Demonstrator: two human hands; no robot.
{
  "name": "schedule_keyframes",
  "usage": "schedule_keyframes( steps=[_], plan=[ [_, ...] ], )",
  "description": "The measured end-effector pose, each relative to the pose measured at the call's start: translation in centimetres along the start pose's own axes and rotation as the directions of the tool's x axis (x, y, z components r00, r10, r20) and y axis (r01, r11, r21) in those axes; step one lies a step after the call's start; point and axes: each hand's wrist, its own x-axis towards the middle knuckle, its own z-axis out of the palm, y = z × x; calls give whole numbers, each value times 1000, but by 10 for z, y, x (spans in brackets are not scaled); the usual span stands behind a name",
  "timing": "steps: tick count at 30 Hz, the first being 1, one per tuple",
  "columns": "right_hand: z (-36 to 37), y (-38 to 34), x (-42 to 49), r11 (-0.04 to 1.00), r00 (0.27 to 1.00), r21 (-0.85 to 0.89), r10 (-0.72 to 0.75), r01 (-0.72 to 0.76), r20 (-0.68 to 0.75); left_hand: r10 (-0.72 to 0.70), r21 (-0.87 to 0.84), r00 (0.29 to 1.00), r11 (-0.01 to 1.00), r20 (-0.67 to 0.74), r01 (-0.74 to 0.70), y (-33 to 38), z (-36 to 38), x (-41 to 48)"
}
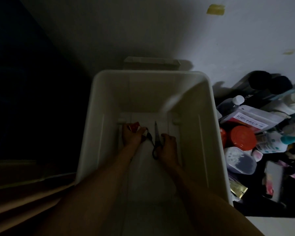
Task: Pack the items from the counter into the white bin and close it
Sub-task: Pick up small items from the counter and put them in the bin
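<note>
Both my arms reach deep into the open white bin. My left hand grips a small red and white box at the bin's floor, left of centre. My right hand holds the black handles of a pair of scissors, whose blades point away from me along the floor. The two hands are close together, with the scissors between them. The scene is dim.
Right of the bin, a dark surface holds a heap of items: an orange-lidded jar, a labelled pouch, a white-capped bottle, a clear lidded container, a gold packet. A wall stands behind; a flat grey piece sits behind the bin.
</note>
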Motion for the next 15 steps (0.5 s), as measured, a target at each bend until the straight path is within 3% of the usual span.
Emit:
schedule_keyframes(
  steps=[2, 6, 11, 13, 15],
  plan=[
    [2, 3, -3, 979, 990, -145, -136, 140, 40, -18, -41, 1000, 999, 20, 18, 3, 5, 1],
    [4, 6, -9, 931, 980, -309, -172, 194, 97, 1, -81, 998, 997, -64, -6, 11, 3, -2],
    [0, -4, -13, 947, 989, -297, -93, 123, 114, 66, -131, 981, 987, -182, -91, 23, -2, -9],
    [-4, -10, -10, 949, 991, -295, -89, 114, 97, 20, -139, 991, 990, -136, -39, 25, 1, -13],
    [-8, -15, -10, 980, 991, -160, -112, 122, 71, -61, -158, 998, 986, 0, 60, 27, 10, -20]
  ],
)
